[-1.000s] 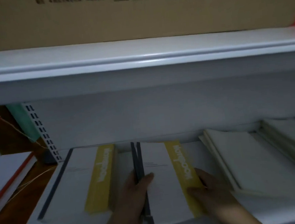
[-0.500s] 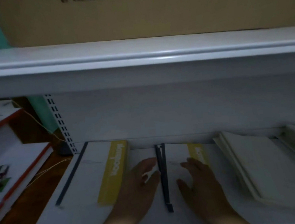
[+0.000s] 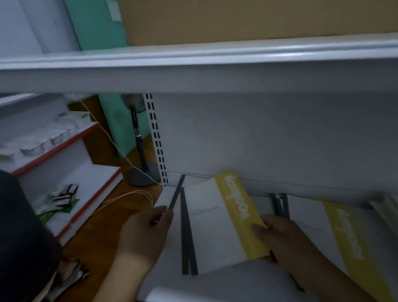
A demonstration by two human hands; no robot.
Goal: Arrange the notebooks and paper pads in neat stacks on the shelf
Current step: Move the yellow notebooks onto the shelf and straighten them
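Along the bottom of the frame, your left hand point(image 3: 147, 237) pinches the dark spine edge of the notebook stack point(image 3: 209, 224) at lower centre, while your right hand point(image 3: 287, 237) grips its yellow band. That stack sits skewed on the shelf point(image 3: 229, 290), its two dark spines splayed apart, so a hard push could fan it further or slide it off the front lip. Further right lies a second yellow-banded stack point(image 3: 344, 232): two stacks counted, two hands.

Glossy paper notebook point(image 3: 214, 224) (smooth metal shelf point(image 3: 205, 292))
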